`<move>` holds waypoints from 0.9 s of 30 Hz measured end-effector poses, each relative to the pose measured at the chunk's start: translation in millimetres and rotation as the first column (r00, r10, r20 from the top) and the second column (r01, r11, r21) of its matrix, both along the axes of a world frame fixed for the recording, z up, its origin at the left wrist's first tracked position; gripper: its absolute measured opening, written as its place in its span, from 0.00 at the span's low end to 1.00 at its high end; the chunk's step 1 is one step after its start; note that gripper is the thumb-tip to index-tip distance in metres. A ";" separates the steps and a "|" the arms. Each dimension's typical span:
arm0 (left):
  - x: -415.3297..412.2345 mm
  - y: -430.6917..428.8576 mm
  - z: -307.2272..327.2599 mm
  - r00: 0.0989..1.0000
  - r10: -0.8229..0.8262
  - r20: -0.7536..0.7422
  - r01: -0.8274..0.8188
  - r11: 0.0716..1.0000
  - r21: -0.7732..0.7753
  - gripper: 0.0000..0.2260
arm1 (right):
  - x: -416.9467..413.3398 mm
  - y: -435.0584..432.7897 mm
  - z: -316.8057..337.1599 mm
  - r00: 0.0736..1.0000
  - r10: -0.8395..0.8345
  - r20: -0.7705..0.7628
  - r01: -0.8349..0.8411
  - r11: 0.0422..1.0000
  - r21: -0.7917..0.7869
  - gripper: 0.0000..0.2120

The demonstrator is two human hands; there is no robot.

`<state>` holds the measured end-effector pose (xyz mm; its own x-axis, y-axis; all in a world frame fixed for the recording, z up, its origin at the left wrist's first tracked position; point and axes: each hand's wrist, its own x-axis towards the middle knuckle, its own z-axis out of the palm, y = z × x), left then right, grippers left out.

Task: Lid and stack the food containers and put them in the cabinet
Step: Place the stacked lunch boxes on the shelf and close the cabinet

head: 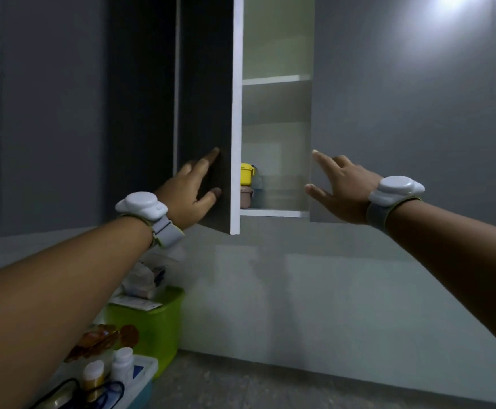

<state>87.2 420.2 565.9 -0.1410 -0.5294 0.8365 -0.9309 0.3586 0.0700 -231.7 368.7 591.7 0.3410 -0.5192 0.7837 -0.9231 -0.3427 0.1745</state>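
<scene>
Sitting on the bottom shelf [274, 213] of the cabinet [276, 39], a yellow container [246, 174] tops a brown container [246, 197], while left grip [192, 190] and right grip [344, 184], straight-fingered and empty, touch its doors [205, 84] above the tabletop [240, 379] and its green bin [152, 323].

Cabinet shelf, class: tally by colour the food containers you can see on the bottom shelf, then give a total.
Yellow container: 1
Brown container: 1
Total: 2, yellow above brown; the door edge hides anything further left.
</scene>
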 end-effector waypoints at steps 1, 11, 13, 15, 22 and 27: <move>-5.5 -11.8 1.8 1.000 0.002 0.005 -0.002 1.000 0.008 0.34 | -3.8 -6.8 1.6 1.000 0.009 0.009 -0.009 1.000 -0.013 0.37; -66.7 -138.8 23.0 0.992 0.103 0.069 -0.101 0.994 -0.028 0.36 | -41.0 -117.3 24.5 0.991 0.135 -0.024 -0.137 0.985 -0.106 0.38; -83.4 -168.7 24.4 0.987 0.144 0.065 -0.141 0.989 -0.046 0.36 | -52.3 -144.9 23.1 0.990 0.141 -0.030 -0.143 0.985 -0.099 0.38; -90.6 -183.4 21.6 0.985 0.168 0.041 -0.165 0.984 -0.074 0.36 | -55.5 -161.6 18.1 0.991 0.128 -0.043 -0.132 0.986 -0.105 0.38; -101.7 -206.7 22.5 0.966 0.258 0.015 -0.253 0.956 -0.148 0.37 | -58.7 -185.2 3.3 0.997 0.044 -0.069 -0.056 0.983 -0.173 0.38; -98.3 -214.1 23.4 0.946 0.320 0.051 -0.308 0.936 -0.171 0.39 | -53.3 -182.1 5.8 0.992 0.023 -0.128 -0.048 0.979 -0.197 0.38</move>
